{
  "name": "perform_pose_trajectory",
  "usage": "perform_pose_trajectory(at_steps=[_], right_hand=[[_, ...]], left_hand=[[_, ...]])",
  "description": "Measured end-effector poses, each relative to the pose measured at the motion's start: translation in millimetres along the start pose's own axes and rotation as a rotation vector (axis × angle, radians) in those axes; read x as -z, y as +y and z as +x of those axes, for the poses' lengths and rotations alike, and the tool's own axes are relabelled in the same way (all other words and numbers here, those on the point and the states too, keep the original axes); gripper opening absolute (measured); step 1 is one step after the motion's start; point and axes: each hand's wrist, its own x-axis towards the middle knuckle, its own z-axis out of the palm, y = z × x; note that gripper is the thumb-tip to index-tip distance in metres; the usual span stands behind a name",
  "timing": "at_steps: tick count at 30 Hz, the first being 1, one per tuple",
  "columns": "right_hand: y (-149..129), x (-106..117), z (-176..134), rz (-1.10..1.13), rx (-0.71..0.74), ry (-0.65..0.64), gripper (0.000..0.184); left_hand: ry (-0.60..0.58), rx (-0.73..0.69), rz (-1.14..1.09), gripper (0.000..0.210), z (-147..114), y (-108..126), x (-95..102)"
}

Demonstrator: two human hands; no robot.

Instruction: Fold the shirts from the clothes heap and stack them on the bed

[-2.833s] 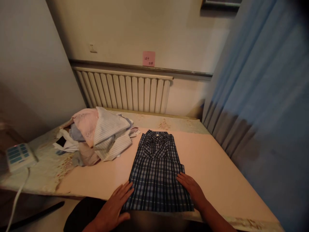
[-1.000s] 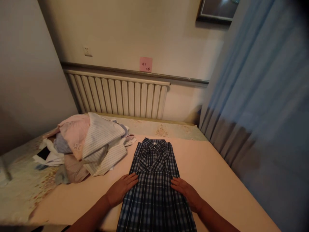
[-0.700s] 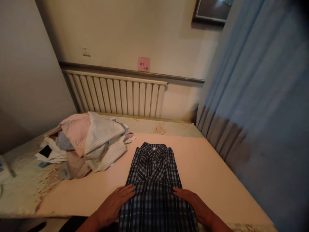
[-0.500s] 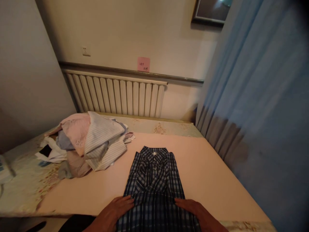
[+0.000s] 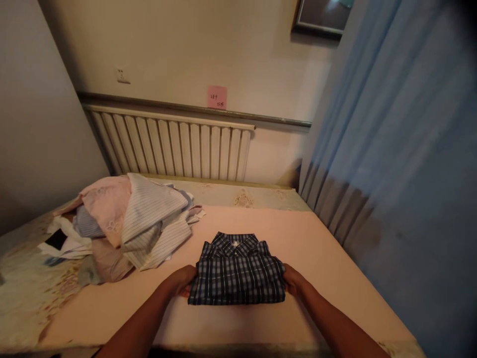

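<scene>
A dark blue plaid shirt (image 5: 238, 279) lies in front of me as a compact folded bundle, its collar at the far end and its lower part doubled up over the front. My left hand (image 5: 184, 279) grips the left side of the bundle, with the fingers partly hidden by the cloth. On the opposite side my right hand (image 5: 292, 279) holds the right edge, its fingertips tucked behind or under the fabric. A small button shows just below the collar.
Left of the shirt sits a loose heap of clothes (image 5: 156, 209), pink, striped and white. A pink board or sheet (image 5: 298, 233) covers much of the floral-patterned surface (image 5: 244, 198). A radiator (image 5: 179, 144) runs along the wall; a blue curtain (image 5: 372, 164) hangs at right.
The shirt's lower part has been folded up and away from me over its front, making it much shorter. Both hands moved forward and now grip its sides instead of lying on it.
</scene>
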Motion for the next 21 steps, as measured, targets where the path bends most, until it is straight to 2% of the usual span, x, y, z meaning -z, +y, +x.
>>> perform_pose_trajectory(at_steps=[3,6,10,12,14,16,17,19,21], right_hand=[[11.3,0.0,-0.7,-0.004,0.027,0.044,0.019],[15.6,1.4,-5.6,-0.05,0.093,0.078,0.022],[15.6,3.9,-9.3,-0.148,0.226,0.176,0.029],[17.2,6.6,-12.0,-0.22,0.325,0.264,0.038],[19.4,11.1,-15.4,-0.355,0.524,0.346,0.051],[19.2,16.5,-17.5,-0.517,0.767,0.343,0.052],[17.1,19.1,-17.2,-0.574,0.86,0.314,0.046],[7.9,23.1,-13.2,-0.584,0.93,0.248,0.03],[-6.5,24.3,-3.3,-0.477,0.842,0.242,0.019]], left_hand=[[0.081,-0.024,0.071,0.024,1.5,-7.0,-5.8],[0.19,-0.106,0.19,0.015,-4.5,-10.8,-3.7],[0.388,-0.214,0.323,0.031,-15.4,-13.9,-1.5],[0.495,-0.385,0.41,0.048,-18.1,-18.0,-3.3],[0.567,-0.674,0.526,0.064,-16.9,-23.8,-5.0],[0.553,-0.942,0.585,0.066,-11.8,-28.2,-5.2],[0.515,-1.006,0.559,0.06,-8.3,-28.6,-4.5],[0.421,-0.983,0.401,0.042,-0.6,-23.3,-2.1],[0.311,-0.814,0.172,0.03,7.6,-9.9,0.9]])
